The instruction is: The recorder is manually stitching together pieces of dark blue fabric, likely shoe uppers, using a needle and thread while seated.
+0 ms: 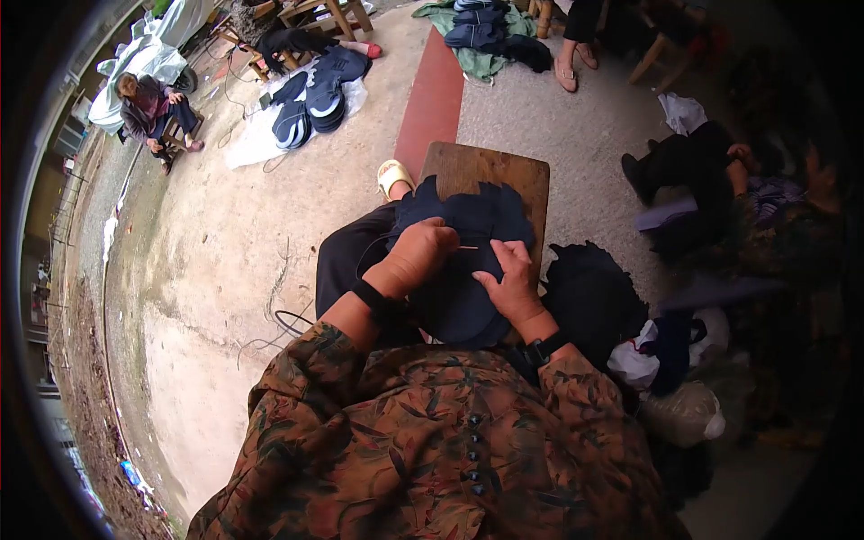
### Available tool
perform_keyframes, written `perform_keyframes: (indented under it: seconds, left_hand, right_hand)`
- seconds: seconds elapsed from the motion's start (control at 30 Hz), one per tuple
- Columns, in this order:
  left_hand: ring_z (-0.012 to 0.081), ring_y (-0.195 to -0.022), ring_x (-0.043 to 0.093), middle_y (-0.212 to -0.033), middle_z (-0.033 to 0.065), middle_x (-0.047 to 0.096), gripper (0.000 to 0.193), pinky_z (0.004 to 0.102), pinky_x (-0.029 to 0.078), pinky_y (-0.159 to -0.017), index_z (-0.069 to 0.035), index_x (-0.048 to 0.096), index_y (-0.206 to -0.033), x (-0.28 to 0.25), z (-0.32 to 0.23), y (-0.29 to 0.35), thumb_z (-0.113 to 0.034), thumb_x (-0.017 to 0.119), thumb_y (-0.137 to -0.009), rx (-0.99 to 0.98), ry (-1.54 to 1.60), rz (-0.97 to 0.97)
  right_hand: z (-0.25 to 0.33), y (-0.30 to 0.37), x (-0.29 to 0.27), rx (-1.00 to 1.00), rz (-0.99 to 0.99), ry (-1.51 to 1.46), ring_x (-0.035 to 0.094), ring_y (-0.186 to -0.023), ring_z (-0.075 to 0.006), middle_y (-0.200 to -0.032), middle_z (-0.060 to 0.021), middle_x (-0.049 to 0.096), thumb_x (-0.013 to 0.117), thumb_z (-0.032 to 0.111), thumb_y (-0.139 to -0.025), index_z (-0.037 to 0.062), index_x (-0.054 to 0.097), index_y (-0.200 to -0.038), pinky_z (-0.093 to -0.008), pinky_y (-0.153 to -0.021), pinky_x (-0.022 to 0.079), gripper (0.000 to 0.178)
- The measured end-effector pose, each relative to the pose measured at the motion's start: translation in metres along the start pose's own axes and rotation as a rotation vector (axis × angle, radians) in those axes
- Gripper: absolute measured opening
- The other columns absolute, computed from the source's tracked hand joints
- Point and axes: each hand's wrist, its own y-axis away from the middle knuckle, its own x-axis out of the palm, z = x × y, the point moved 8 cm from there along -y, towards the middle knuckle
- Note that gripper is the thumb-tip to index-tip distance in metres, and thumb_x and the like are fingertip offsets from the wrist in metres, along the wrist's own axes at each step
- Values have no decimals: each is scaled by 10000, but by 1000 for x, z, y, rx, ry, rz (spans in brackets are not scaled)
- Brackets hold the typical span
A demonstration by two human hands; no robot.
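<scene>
Fabric piece point(459, 270), dark, lies under left hand point(421, 252) and right hand point(511, 279).
</scene>
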Motion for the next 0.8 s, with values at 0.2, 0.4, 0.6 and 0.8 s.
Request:
perform_keyframes:
  seconds: [0.2,0.4,0.6,0.8]
  left_hand:
    - [268,-787,596,-753,74,611,70,360,519,-700,-70,652,-745,10,6,-7,-33,599,-718,100,-128,84]
    - [253,-738,568,-754,60,606,50,344,503,-682,-69,663,-734,10,1,-13,-46,620,-721,116,-148,109]
    - [263,-747,573,-751,71,614,38,348,503,-686,-52,659,-732,6,-5,-17,-44,622,-725,164,-143,124]
    - [264,-736,569,-779,59,618,44,334,509,-696,-56,657,-734,17,-2,-21,-43,618,-717,168,-158,166]
  right_hand:
    - [2,-3,-3,4,19,-49,568,-918,-346,-1006,-190,535,828,88,-614,-45,563,-1165,-383,-821,484,626]
    - [0,-3,-1,13,36,-72,565,-917,-346,-1004,-192,533,829,81,-606,-50,560,-1169,-382,-810,483,638]
    - [0,-4,0,27,44,-66,562,-916,-347,-1008,-193,530,834,73,-591,-51,561,-1169,-384,-810,481,651]
    - [1,-5,-1,54,57,-60,561,-913,-344,-1002,-189,527,828,59,-592,-40,566,-1170,-385,-807,481,642]
